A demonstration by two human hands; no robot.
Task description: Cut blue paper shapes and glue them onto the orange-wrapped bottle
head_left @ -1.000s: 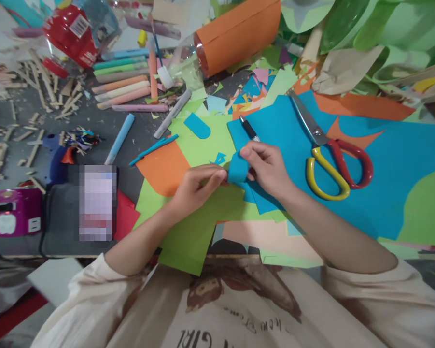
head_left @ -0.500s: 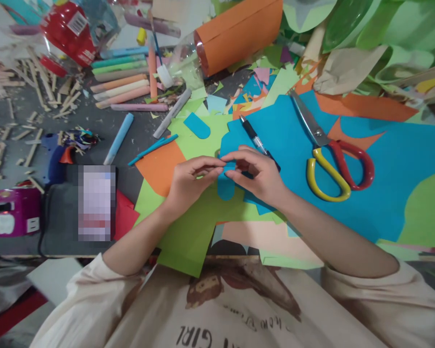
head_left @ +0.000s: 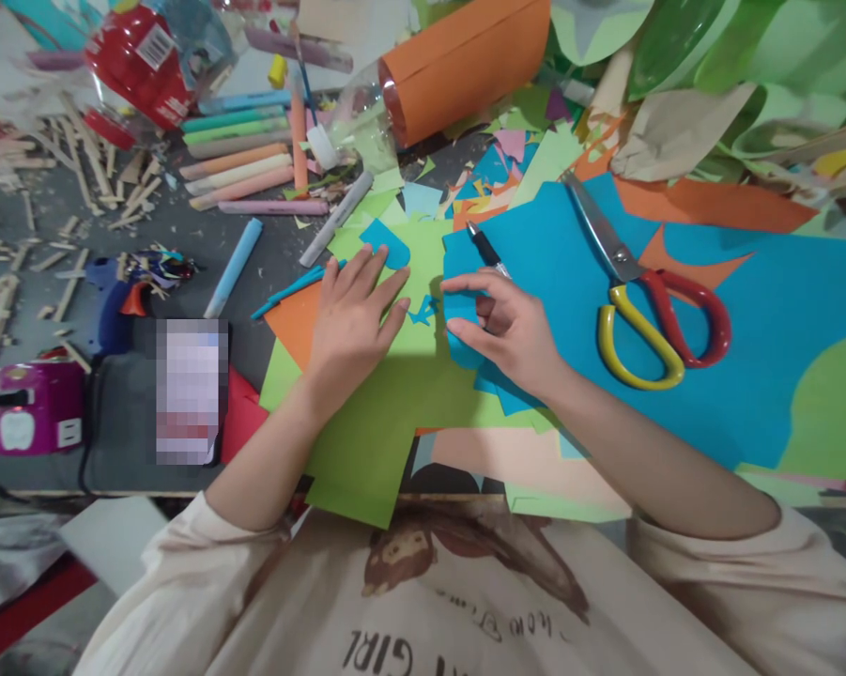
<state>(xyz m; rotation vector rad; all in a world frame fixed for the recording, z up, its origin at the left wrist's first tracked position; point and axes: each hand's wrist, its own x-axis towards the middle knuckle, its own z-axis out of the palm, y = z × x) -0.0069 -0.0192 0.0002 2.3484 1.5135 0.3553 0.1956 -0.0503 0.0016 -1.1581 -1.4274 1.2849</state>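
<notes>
Widely splayed left hand (head_left: pixel 350 321) at cutout (head_left: pixel 392 248)

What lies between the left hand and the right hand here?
In the head view, small blue scraps lie on green paper between the left hand and the right hand. More blue paper shows by the right thumb.

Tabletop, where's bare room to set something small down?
Bare table shows between the blue marker, phone and orange paper; the blue sheet is bare right of the red scissor handle. Blue snippets lie between the left hand and right hand. Crowded: far side, with markers and wrapped bottle; left, with wooden sticks.
</notes>
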